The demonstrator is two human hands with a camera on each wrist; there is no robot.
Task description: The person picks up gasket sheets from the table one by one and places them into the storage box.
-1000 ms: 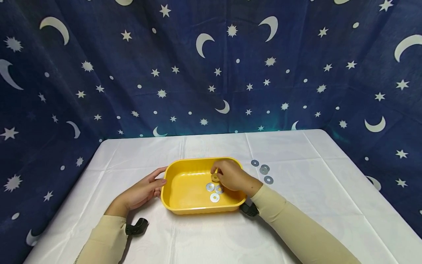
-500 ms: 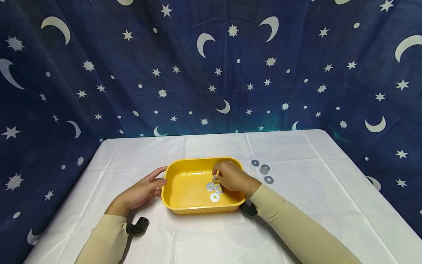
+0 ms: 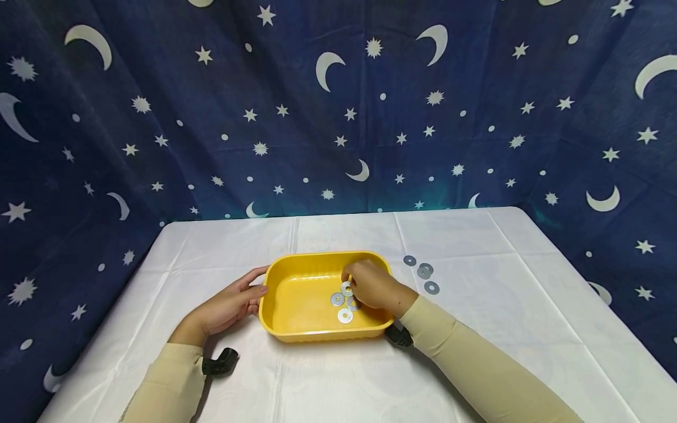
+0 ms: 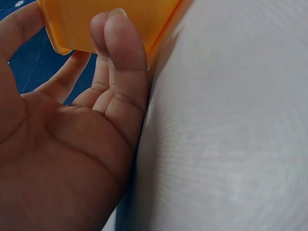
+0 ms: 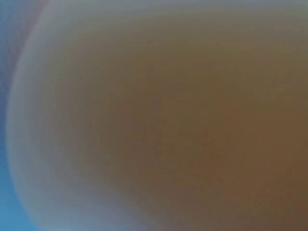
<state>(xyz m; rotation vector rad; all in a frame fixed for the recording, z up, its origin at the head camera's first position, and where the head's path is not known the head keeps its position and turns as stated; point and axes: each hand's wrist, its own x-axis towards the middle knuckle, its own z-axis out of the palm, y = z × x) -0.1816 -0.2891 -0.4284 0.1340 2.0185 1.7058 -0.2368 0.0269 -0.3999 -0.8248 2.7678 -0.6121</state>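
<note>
In the head view a yellow tray (image 3: 301,305) stands on the white-covered table. My left hand (image 3: 227,305) grips its left end, thumb at the rim and fingers against the outer wall; the left wrist view shows curled fingers (image 4: 126,72) at that wall. My right hand (image 3: 376,286) reaches over the tray's right end with bent fingers, pinching a flat metal washer (image 3: 346,288) low over the tray floor. Its fingertips are partly hidden behind the hand. Several more washers (image 3: 345,316) lie close below it in the tray. The right wrist view is only a brownish blur.
Right of the tray, several grey washers lie on the tablecloth, one overlapping pair (image 3: 425,271) between two single washers (image 3: 431,288). A dark blue curtain (image 3: 296,147) with moons and stars hangs behind and beside the table. Black wrist cameras (image 3: 221,362) sit beneath the sleeves.
The washer at my right fingertips has shifted slightly toward the others and turned from dull yellowish to bright. My right hand moved slightly right; the left hand and tray stayed put.
</note>
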